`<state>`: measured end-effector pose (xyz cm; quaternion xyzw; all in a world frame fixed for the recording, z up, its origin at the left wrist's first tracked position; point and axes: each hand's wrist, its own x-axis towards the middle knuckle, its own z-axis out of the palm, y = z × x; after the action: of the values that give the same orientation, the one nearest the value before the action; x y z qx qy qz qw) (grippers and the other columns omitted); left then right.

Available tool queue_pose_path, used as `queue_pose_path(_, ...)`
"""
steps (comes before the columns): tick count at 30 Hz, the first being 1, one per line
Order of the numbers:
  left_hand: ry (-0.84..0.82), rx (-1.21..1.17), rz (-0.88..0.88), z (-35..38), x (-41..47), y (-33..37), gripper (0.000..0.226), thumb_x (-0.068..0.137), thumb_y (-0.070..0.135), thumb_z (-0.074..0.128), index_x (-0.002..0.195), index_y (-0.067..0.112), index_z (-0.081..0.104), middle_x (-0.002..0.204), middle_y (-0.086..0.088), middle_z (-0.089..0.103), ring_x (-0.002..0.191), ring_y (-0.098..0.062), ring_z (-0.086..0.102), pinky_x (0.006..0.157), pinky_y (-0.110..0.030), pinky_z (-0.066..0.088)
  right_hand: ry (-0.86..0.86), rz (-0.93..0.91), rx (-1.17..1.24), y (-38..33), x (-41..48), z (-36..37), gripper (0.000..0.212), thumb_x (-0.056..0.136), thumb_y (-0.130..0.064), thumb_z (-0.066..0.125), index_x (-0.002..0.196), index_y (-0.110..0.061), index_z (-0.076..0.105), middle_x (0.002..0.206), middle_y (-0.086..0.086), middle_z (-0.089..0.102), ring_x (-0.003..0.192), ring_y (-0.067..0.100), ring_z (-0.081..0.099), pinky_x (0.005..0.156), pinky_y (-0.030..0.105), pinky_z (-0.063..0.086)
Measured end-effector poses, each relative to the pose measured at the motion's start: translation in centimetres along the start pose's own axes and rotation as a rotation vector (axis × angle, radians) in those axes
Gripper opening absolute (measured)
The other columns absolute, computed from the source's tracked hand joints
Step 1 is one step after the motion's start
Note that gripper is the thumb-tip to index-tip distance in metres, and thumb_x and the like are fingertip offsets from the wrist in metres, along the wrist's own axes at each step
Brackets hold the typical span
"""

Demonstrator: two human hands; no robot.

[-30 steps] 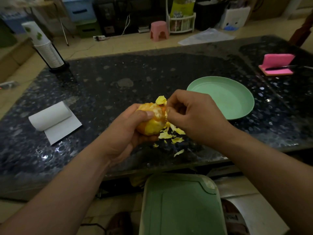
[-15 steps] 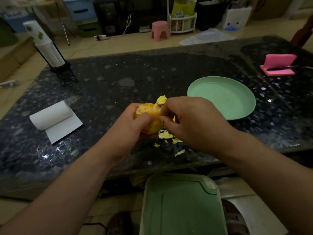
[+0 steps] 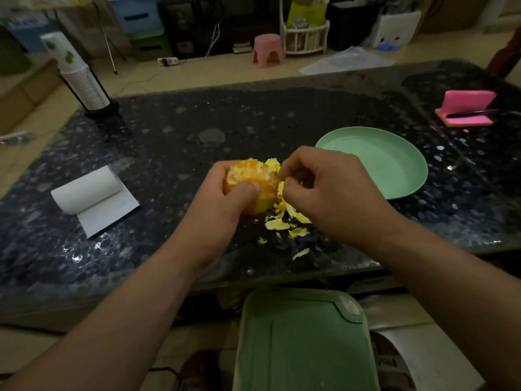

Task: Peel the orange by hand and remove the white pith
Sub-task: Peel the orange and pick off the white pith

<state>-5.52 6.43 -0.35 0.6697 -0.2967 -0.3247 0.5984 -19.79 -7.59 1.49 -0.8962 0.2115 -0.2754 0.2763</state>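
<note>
The left hand gripped the orange, with the fingers curled round its far side and the thumb pressed on its near face. The fruit was held low over the table; contact with the surface could not be determined. Its upper part was stripped to flesh with pale pith patches, and its lower part was in yellow rind.

The right hand, immediately right of the left hand, had its fingers curled. Its thumb and fingertips were pinching a peel strip at the orange's right edge. A loose peel flap stood up just beyond those fingertips.

Torn peel scraps lay on the table below and between the two hands. A green plate sat just beyond the right hand, to its right. A partly unrolled paper roll lay well left of the left hand. A cup stack stood far beyond the left hand. A pink pad stood far beyond the right hand. A green container sat between the forearms, nearer the person than the table edge
</note>
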Motion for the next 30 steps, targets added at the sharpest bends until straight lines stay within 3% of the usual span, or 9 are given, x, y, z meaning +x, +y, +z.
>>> queue_pose_path(3,0.018,-0.032,-0.006,0.0,0.0,0.0,0.054,0.076,0.041,0.072,0.126,0.025,0.061,0.126,-0.013,0.066,0.113,-0.036,0.068,0.095,-0.057,0.06,-0.048,0.018,0.066,-0.2,0.0,-0.2,0.01,0.094,-0.02,0.07,0.098,-0.027,0.075,0.068,-0.017,0.062,0.067,0.003,0.061,0.055,0.014,0.041)
queue_pose_path(6,0.024,-0.253,-0.073,0.3,0.1,0.2,0.052,0.081,0.025,0.065,0.131,0.012,0.059,0.126,-0.016,0.069,0.105,-0.029,0.073,0.087,-0.048,0.064,-0.045,0.068,0.083,0.2,0.2,0.2,0.014,0.098,-0.018,0.065,0.099,-0.028,0.075,0.071,-0.014,0.065,0.062,0.004,0.059,0.052,0.014,0.039)
queue_pose_path(9,0.034,-0.619,-0.203,0.6,0.2,0.5,0.052,0.088,0.013,0.065,0.137,0.0,0.055,0.13,-0.021,0.069,0.105,-0.032,0.075,0.083,-0.045,0.064,-0.054,0.187,0.078,1.4,0.8,0.7,0.02,0.102,-0.017,0.057,0.105,-0.028,0.072,0.083,-0.009,0.07,0.065,0.005,0.062,0.056,0.024,0.047)
queue_pose_path(12,0.026,-0.753,-0.27,0.6,0.3,0.4,0.05,0.091,0.01,0.062,0.139,-0.002,0.055,0.119,-0.02,0.075,0.103,-0.034,0.076,0.092,-0.049,0.063,-0.097,0.231,-0.059,2.2,1.2,1.6,0.015,0.102,-0.031,0.06,0.093,-0.026,0.07,0.081,-0.007,0.069,0.067,0.009,0.061,0.061,0.032,0.047)
queue_pose_path(16,0.024,-0.763,-0.28,0.7,0.6,0.3,0.044,0.097,0.017,0.059,0.138,0.0,0.055,0.12,-0.02,0.075,0.11,-0.035,0.074,0.097,-0.05,0.061,-0.126,0.216,-0.099,1.8,1.4,2.0,0.012,0.093,-0.024,0.066,0.105,-0.029,0.066,0.107,-0.011,0.062,0.086,0.009,0.058,0.073,0.033,0.048)
queue_pose_path(19,0.028,-0.754,-0.268,0.6,1.0,0.0,0.046,0.1,0.017,0.059,0.142,-0.001,0.052,0.133,-0.024,0.069,0.121,-0.037,0.07,0.098,-0.049,0.06,-0.076,0.206,-0.065,1.3,1.4,1.9,0.006,0.096,-0.031,0.066,0.091,-0.029,0.068,0.096,-0.01,0.064,0.087,0.011,0.061,0.071,0.033,0.049)
queue_pose_path(22,0.059,-0.753,-0.226,0.7,1.4,-0.2,0.061,0.091,0.017,0.068,0.147,0.0,0.048,0.142,-0.026,0.063,0.125,-0.039,0.067,0.096,-0.048,0.061,-0.064,0.215,0.067,0.7,1.1,2.0,0.008,0.094,-0.03,0.07,0.101,-0.034,0.069,0.098,-0.012,0.067,0.084,0.007,0.064,0.071,0.032,0.054)
queue_pose_path(28,0.112,-0.683,-0.157,1.1,1.9,-0.7,0.087,0.075,0.021,0.081,0.151,0.003,0.043,0.146,-0.026,0.059,0.128,-0.039,0.066,0.101,-0.049,0.058,-0.07,0.292,0.167,-0.3,0.8,2.2,0.009,0.091,-0.04,0.071,0.091,-0.032,0.068,0.081,-0.01,0.069,0.072,0.005,0.065,0.061,0.025,0.051)
queue_pose_path(30,0.126,-0.634,-0.124,1.2,2.0,-0.8,0.083,0.075,0.02,0.08,0.149,0.004,0.046,0.14,-0.022,0.063,0.121,-0.034,0.069,0.099,-0.047,0.059,-0.062,0.302,0.169,-0.5,0.7,2.0,0.013,0.091,-0.039,0.072,0.085,-0.029,0.069,0.075,-0.008,0.07,0.068,0.006,0.066,0.06,0.027,0.052)
